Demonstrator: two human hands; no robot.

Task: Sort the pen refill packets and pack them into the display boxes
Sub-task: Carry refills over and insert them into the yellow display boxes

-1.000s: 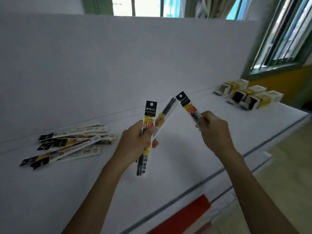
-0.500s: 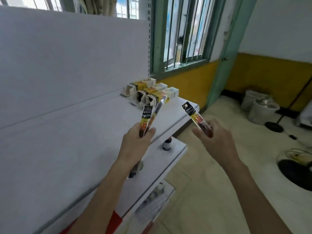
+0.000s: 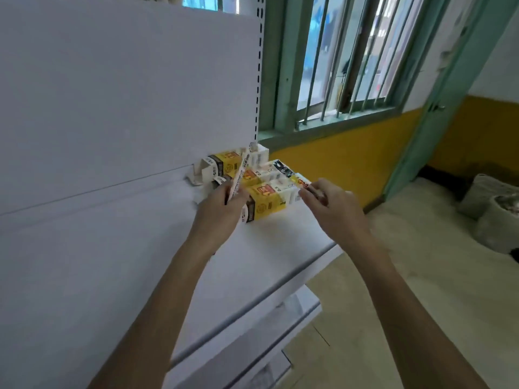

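Observation:
Three yellow-and-white display boxes lie side by side at the right end of the white shelf [image 3: 140, 262]: a far box [image 3: 227, 161], a middle box [image 3: 258, 175] and a near box [image 3: 269, 200]. My left hand [image 3: 222, 209] grips long refill packets [image 3: 241, 172] that stick up over the far boxes. My right hand [image 3: 328, 203] pinches a single refill packet [image 3: 289, 172], whose black top lies over the middle and near boxes. The boxes' open ends are partly hidden behind my left hand.
A white back panel [image 3: 126, 94] rises behind the shelf. A lower shelf [image 3: 280, 327] juts out below. To the right are a barred window [image 3: 351, 66], a yellow wall [image 3: 351, 158], a green door frame and grey sacks [image 3: 494, 209] on the floor.
The view swung right, away from the loose packet pile, to the shelf's right end. Both hands carried their packets forward and now reach the display boxes.

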